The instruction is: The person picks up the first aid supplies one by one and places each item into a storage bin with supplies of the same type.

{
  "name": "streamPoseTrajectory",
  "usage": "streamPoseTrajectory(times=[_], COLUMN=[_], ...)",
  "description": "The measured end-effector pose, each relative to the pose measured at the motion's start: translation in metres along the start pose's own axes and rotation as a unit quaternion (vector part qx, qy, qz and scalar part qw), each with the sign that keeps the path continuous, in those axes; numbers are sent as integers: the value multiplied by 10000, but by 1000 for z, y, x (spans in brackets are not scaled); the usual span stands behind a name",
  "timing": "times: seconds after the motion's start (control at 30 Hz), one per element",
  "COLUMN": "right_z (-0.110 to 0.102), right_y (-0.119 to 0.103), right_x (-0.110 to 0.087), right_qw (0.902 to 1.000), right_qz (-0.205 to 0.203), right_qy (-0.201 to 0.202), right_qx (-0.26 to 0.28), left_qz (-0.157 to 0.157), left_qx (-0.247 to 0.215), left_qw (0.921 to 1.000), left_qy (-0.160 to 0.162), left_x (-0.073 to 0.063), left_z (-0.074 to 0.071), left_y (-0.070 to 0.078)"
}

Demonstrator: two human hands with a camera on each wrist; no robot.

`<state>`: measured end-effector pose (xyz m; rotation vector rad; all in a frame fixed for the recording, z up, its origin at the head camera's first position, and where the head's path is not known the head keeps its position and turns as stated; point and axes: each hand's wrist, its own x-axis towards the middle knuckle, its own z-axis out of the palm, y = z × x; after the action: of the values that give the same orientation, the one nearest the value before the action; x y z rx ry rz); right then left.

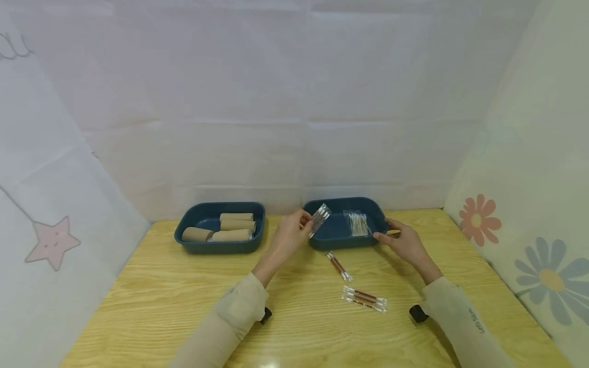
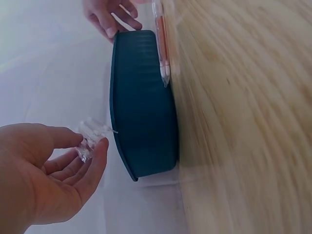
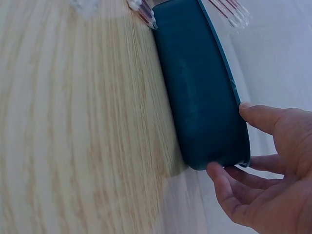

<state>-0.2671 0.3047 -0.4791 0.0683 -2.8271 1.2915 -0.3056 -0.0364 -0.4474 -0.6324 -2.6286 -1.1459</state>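
Note:
My left hand (image 1: pixel 287 232) pinches a clear pack of cotton swabs (image 1: pixel 319 220) between thumb and fingers, tilted over the left end of a dark blue tray (image 1: pixel 342 244). In the left wrist view that swab pack (image 2: pixel 91 138) is beside the tray's rim. At the tray's other end, my right hand (image 1: pixel 407 245) grips the corner. Its thumb is on the rim and its fingers curl around the end wall, as the right wrist view shows. A clear pack of white-stick swabs (image 1: pixel 358 225) lies inside this tray.
Brown-stick swab packs lie on the wooden table: one pack (image 1: pixel 339 266) close in front of the tray, other packs (image 1: pixel 364 299) nearer me. To the left stands a second blue tray (image 1: pixel 216 248) holding several tan rolls (image 1: pixel 231 235). A white cloth wall (image 1: pixel 257 153) rises behind both trays.

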Motion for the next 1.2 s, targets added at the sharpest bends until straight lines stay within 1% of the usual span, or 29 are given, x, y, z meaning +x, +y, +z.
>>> streamPoseTrajectory(times=[0.2, 0.3, 0.4, 0.53, 0.67, 0.73, 0.87, 0.97, 1.03, 1.2], right_z=[-2, -2, -2, -2, -1, 0, 2, 3, 3, -1], right_y=[2, 2, 2, 1, 0, -1, 1, 2, 1, 0], right_x=[-1, -1, -1, -1, -1, 0, -1, -2, -3, -3], right_qw=[10000, 10000, 9999, 9999, 9999, 9998, 9999, 9999, 9998, 9998], right_qz=[30, 13, -17, -36, -40, -47, -21, 19, 29, 19], right_qy=[-2, 2, 18, 30, 9, 17, 14, -21, -37, -20], right_qx=[44, 68, 103, 142, 157, 174, 156, 158, 186, 187], left_qz=[-250, -414, -493, -651, -899, -969, -981, -983, -987, -835], left_qx=[-336, -595, -686, -1025, -1468, -1547, -1601, -1531, -1561, -1574], left_qw=[9991, 9973, 9963, 9924, 9849, 9830, 9820, 9832, 9826, 9839], left_qy=[61, 82, 161, 199, 186, 208, 202, 176, 176, 164], left_x=[6, 10, 15, 19, 20, 21, 19, 17, 16, 16], left_z=[6, 9, 14, 19, 21, 21, 21, 21, 21, 20], left_y=[6, 9, 9, 7, 5, 4, -1, -3, -3, -3])
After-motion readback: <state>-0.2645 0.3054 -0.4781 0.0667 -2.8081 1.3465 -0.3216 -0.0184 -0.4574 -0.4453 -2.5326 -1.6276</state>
